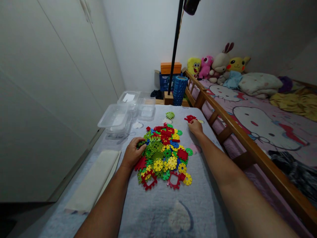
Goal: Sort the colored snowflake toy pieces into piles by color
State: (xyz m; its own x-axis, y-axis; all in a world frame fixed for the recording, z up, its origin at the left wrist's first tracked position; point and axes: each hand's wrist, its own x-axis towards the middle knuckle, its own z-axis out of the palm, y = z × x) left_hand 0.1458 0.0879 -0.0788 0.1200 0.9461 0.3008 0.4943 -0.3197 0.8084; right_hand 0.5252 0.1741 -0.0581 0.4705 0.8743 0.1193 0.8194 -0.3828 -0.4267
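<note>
A heap of plastic building pieces (163, 152), red, yellow, green and blue, with notched or toothed edges, lies in the middle of the cloth. My left hand (135, 151) is at the heap's left edge, its thumb and fingers closed around a green toothed piece (141, 144) that is mostly hidden. Off to the far right, my right hand (195, 127) pinches a red toothed piece (190, 118) low over the cloth. One light green toothed piece (170, 115) lies alone behind the heap. Two red square frames (149, 187) are at its near edge.
Clear plastic containers (115, 115) stand at the back left. A folded cream cloth (95, 180) lies left of my forearm. Along the right runs a wooden bed rail (223, 120), with plush toys (220, 62) beyond. A black pole (175, 49) rises behind the table.
</note>
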